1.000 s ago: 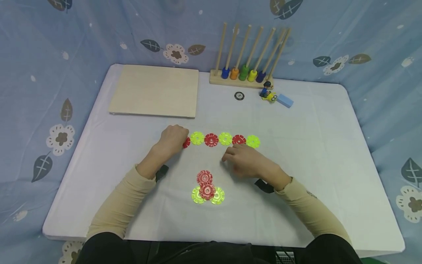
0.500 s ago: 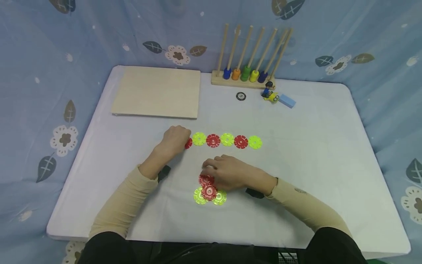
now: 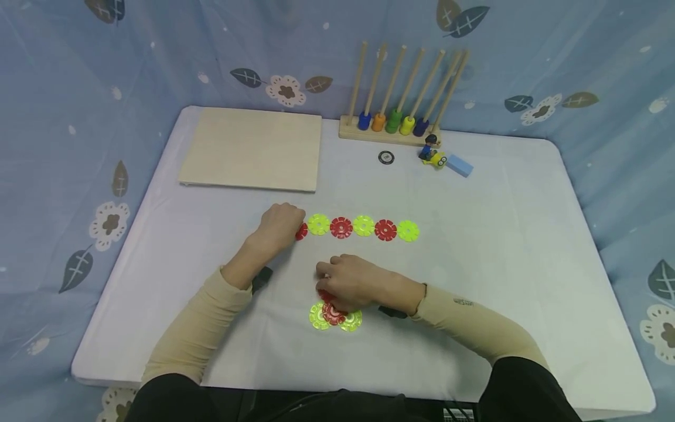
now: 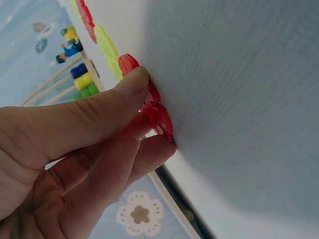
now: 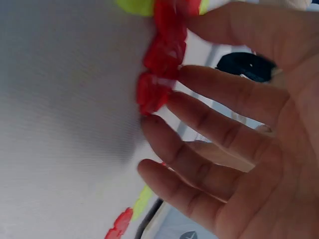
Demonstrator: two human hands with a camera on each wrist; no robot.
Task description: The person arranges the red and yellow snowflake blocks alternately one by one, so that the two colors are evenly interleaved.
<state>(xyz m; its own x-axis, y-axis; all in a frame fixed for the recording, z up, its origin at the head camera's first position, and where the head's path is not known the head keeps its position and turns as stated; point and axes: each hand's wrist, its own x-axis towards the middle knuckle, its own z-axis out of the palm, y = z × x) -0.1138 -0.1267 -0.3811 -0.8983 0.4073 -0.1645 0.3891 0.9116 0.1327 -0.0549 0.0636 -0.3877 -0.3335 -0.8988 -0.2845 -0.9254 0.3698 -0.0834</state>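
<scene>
A row of red and yellow-green notched interlocking plastic discs (image 3: 364,225) crosses the middle of the table. My left hand (image 3: 281,224) pinches the red interlocking disc (image 4: 162,119) at the row's left end, thumb on one face and fingers on the other. Nearer me lies a small pile with yellow-green discs (image 3: 318,316) under a red disc (image 3: 333,316). My right hand (image 3: 350,282) hangs over this pile, its fingers slightly bent and spread. In the right wrist view, the thumb and fingertips touch the rims of red discs (image 5: 162,55). Part of the pile is hidden beneath the hand.
A wooden board (image 3: 250,149) lies at the back left. Behind stands a wooden peg rack (image 3: 390,133) with coloured beads. A black round disc (image 3: 386,157), a toy figure on a yellow vehicle (image 3: 433,153) and a blue block (image 3: 459,165) sit before it.
My right hand has moved from the row's right part left and toward me, onto the pile. The left hand has stayed at the row's left end.
</scene>
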